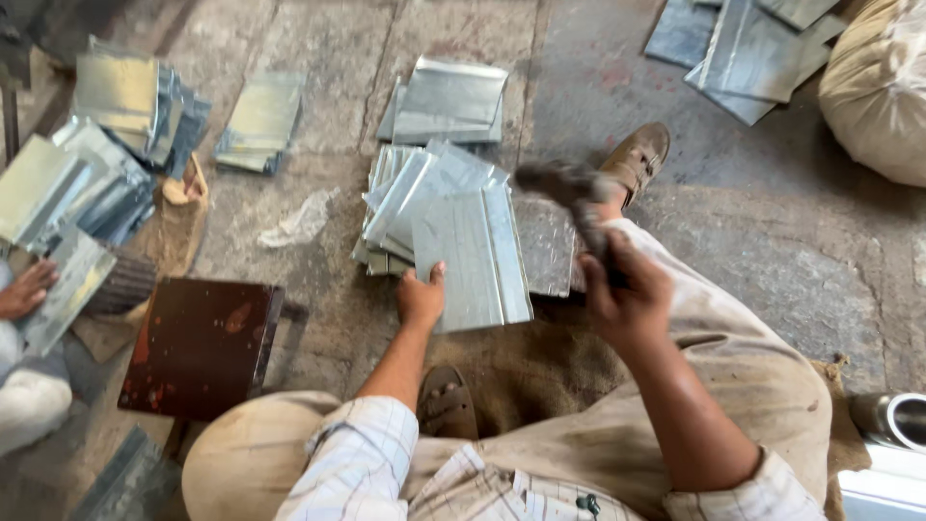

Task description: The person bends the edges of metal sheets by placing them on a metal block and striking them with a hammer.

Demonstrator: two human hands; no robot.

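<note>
The person sits on the concrete floor (752,251) with knees spread, looking down at a stack of folded sheet-metal pieces (424,207). The left hand (422,297) rests on the near edge of the top metal sheet (471,259), thumb up on the sheet's face and the other fingers curled at its lower left corner, pinning it flat. That sheet lies tilted across the stack, with a raised fold running along its right side.

The right hand (627,294) is closed in a fist around the handle of a hammer (569,193), whose dark head is blurred above the right edge of the stack, just beside a flat grey metal plate (545,246) lying on the floor. A sandalled foot (637,159) reaches out beyond the hammer, and another foot (446,397) shows between the knees on a piece of burlap (540,362).

Farther off lie more piles of metal sheets: 1 (446,99) straight behind the stack, 1 (258,121) to its left, and 1 (748,48) at the upper right beside a bulging sack (883,87). A dark brown low stool (203,345) stands at the left. At the far left edge another person's hand (24,289) holds a shiny metal sheet (68,285) beside further heaps of sheets (96,154).
</note>
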